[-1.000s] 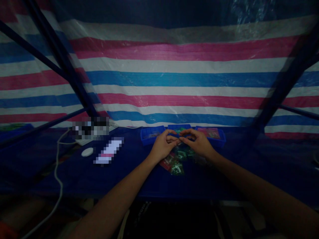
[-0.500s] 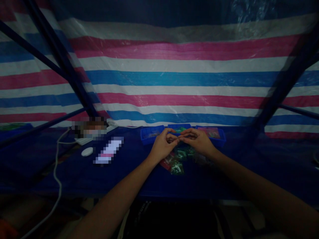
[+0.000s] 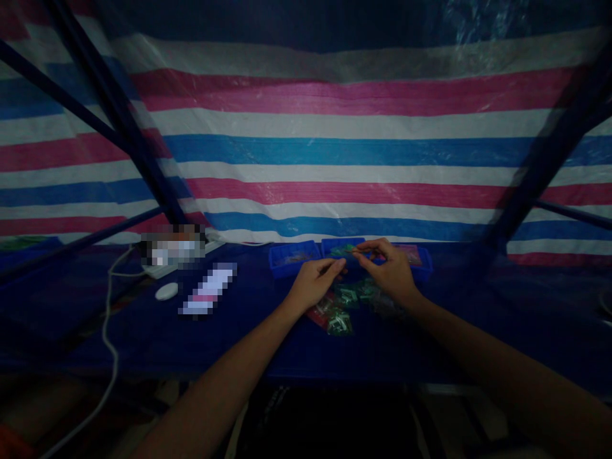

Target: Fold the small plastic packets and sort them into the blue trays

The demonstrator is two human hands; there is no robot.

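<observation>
My left hand (image 3: 313, 282) is closed, thumb laid over curled fingers, above small clear plastic packets (image 3: 339, 322) on the blue table; anything inside it is hidden. My right hand (image 3: 393, 273) pinches thumb and forefinger together in front of the middle blue bin (image 3: 329, 243). Whatever is in that pinch is too small and dark to name. Green packets (image 3: 340, 250) lie in the middle bin. The left blue bin (image 3: 281, 270) holds small pieces, and a pink packet (image 3: 412, 255) is in the right blue bin (image 3: 424, 274).
To the left lie a phone with a blurred screen (image 3: 210, 290), a round white object (image 3: 167, 291) and a white power strip (image 3: 155, 270). A white cable (image 3: 113, 344) runs off the table's front edge. Blue frame posts (image 3: 143, 162) and a striped sheet (image 3: 335, 150) stand behind.
My hands were together at the fingertips and have parted. The right hand has risen slightly into a pinch; the left has lowered slightly and its thumb now lies over the curled fingers.
</observation>
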